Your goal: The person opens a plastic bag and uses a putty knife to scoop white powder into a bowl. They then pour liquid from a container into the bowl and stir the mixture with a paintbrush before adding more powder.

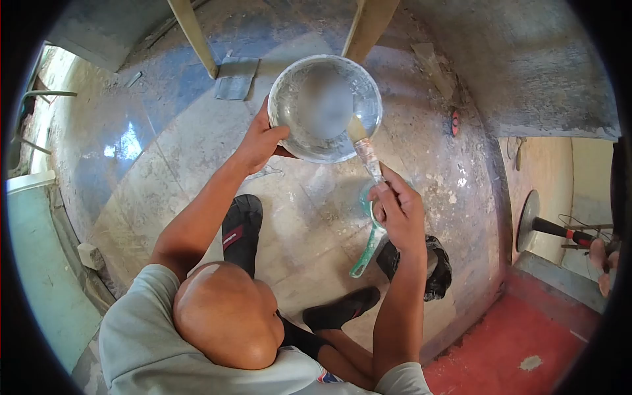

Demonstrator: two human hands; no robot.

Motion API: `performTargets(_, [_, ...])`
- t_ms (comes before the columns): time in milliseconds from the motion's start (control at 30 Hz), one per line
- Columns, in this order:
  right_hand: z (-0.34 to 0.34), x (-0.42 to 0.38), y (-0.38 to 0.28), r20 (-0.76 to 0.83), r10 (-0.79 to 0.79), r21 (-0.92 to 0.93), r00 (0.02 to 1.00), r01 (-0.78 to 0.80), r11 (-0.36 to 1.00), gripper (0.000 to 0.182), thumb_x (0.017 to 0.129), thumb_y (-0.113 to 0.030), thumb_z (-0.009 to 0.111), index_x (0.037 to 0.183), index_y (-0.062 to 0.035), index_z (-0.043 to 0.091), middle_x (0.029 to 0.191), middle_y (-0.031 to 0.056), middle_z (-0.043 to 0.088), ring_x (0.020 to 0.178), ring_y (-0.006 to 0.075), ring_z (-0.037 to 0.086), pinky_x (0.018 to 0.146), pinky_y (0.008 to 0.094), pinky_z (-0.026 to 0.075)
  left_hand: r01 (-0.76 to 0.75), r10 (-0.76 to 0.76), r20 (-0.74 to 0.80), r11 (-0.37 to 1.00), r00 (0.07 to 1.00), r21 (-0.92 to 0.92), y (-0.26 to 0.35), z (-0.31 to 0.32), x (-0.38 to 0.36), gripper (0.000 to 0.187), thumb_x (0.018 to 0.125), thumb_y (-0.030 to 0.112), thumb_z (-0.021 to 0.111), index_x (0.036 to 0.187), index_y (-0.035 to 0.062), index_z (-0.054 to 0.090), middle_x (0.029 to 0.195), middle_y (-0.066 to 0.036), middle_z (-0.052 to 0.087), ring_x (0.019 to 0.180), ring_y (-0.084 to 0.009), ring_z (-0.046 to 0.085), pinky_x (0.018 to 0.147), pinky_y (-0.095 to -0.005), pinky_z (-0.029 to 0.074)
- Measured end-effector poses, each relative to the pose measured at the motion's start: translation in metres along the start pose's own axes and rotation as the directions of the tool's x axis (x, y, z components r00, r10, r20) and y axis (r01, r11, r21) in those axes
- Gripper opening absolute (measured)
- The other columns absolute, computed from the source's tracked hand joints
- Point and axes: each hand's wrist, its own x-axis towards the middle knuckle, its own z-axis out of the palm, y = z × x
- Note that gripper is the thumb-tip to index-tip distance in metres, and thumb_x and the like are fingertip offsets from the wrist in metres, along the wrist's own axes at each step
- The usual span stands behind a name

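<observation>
A round metal bowl (368, 135) with whitish liquid (326, 105) inside hangs above the floor. My left hand (263, 137) grips its left side, thumb over the rim and the other fingers hidden beneath. In my right hand (398, 205) is a paintbrush (367, 155), held by its handle. Its bristles point up and away, resting over the near right inside of the bowl. Below my right fingers a green plastic handled tool (364, 257), smeared with white, shows partly; its upper end is hidden behind the hand.
A black plastic bag (438, 266) lies on the stained floor near my feet. Wooden legs (370, 29) stand beyond the bowl, beside a flat grey piece (237, 78). A small red object (455, 123) lies right. At far right, another person's hand (602, 263) is near a disc-headed tool (528, 220).
</observation>
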Motion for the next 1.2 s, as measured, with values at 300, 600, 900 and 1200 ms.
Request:
performTargets(300, [0.004,-0.015,-0.046,-0.045,-0.122,-0.14,0.992,0.115,0.983,0.041,0.114,-0.013,0.05,0.153,-0.0072,0.058,0.093,0.0041,0.073,0.061,0.0025,0.055,0.055,0.0204,0.043,0.193,-0.201,-0.088,0.977,0.976,-0.092,-0.003,0.004,-0.017,0.045,0.092,0.002,0.06,0.137,0.0034,0.058,0.119,-0.012,0.07,0.101,-0.0266,0.074,0.083,-0.0437,0.066])
performTargets(600, [0.001,-0.022,-0.058,-0.181,-0.24,0.242,0.954,0.279,0.929,0.045,0.114,-0.019,0.051,0.153,0.0042,0.051,0.096,0.0131,0.071,0.06,0.0088,0.056,0.054,0.0231,0.044,0.192,-0.217,-0.023,0.905,0.976,-0.379,-0.021,-0.045,0.002,0.039,0.109,0.023,0.062,0.137,-0.0036,0.059,0.122,-0.017,0.073,0.106,-0.0287,0.075,0.098,-0.0463,0.063])
performTargets(900, [0.0,-0.012,-0.042,-0.283,-0.158,0.392,0.946,0.264,0.881,0.044,0.113,-0.02,0.052,0.152,-0.0007,0.055,0.096,0.0102,0.071,0.058,0.0081,0.054,0.052,0.0232,0.04,0.731,0.253,0.731,0.112,0.634,-0.673,-0.069,-0.04,-0.031,0.09,0.098,0.068,0.056,0.163,0.0101,0.034,0.155,-0.015,0.054,0.118,-0.0498,0.066,0.072,-0.0466,0.054])
performTargets(1200, [0.02,-0.013,-0.034,-0.186,-0.133,0.296,0.973,0.185,0.937,0.045,0.113,-0.022,0.053,0.153,-0.0013,0.055,0.096,0.0088,0.073,0.06,0.0064,0.057,0.053,0.022,0.043,0.828,0.248,0.84,0.183,0.482,-0.529,-0.073,0.005,-0.046,0.073,0.096,0.062,0.063,0.135,0.0024,0.048,0.101,-0.016,0.061,0.07,-0.0291,0.065,0.052,-0.0344,0.048])
